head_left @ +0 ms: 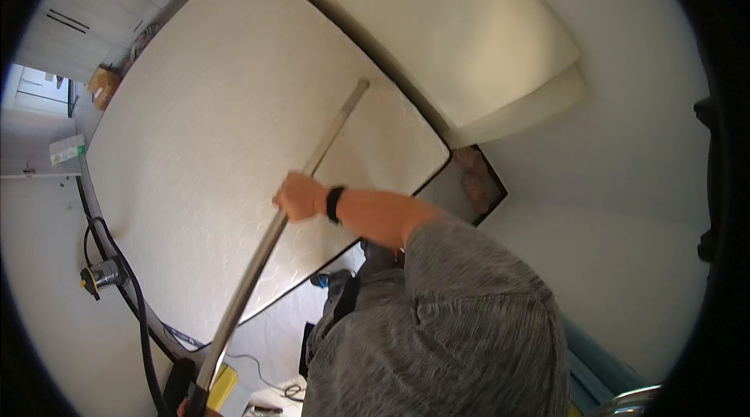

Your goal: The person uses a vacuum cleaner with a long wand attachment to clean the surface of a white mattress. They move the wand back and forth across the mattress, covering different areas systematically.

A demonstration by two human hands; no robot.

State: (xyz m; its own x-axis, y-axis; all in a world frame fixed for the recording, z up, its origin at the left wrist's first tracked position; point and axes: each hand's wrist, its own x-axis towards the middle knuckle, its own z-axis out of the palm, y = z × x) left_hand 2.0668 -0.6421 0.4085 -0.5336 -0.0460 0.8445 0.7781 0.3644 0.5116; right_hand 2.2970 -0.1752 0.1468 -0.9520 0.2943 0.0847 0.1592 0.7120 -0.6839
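A long metal vacuum cleaner tube [248, 283] runs slantwise over a cream mattress [195, 105]. Its far end rests on or just above the mattress near the right edge; no wide nozzle shows there. My right hand [301, 197], with a black band at the wrist, is closed around the tube about midway. At the lower left edge, only a sliver of my left hand [184, 408] shows, closed at the tube's dark near end. A black hose [139, 304] curves up from there toward a silver and yellow vacuum cleaner [101, 276] beyond the mattress's left edge.
A pale padded panel [437, 26] stands along the mattress's far right side. White cabinets [86, 11] and a cardboard box [103, 87] are at the far left. A thin cord [266, 378] lies on the floor beside a yellow object [223, 387]. White wall rises at right.
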